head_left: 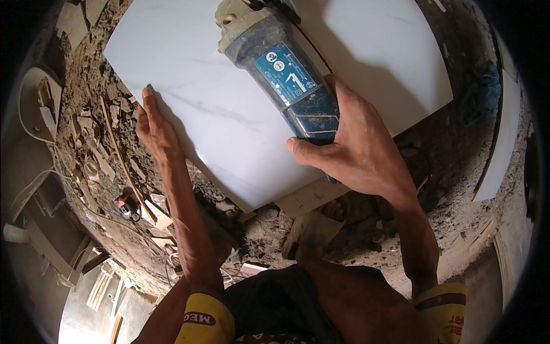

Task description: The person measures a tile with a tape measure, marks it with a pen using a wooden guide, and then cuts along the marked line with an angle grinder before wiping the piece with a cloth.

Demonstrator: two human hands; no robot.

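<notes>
A large white marbled tile (229, 149) lies in front of me over rubble. At its left edge, my left hand (157, 135) is closed on the tile, thumb up along the rim and the other fingers mostly hidden. My right hand (366, 143) is wrapped round the blue body of an angle grinder (306, 109), which is held over the tile. The grinder's dusty head (240, 23) points toward the far side. Its disc cannot be made out, and whether it touches the tile is hidden.
Broken tile pieces (86, 129) and a thin wooden strip (123, 160) lie on the dirt at left, near a small red-and-black tool (127, 207). A white bucket (43, 103) stands farther left. At right are a blue cloth (482, 94) and a long pale strip (504, 135).
</notes>
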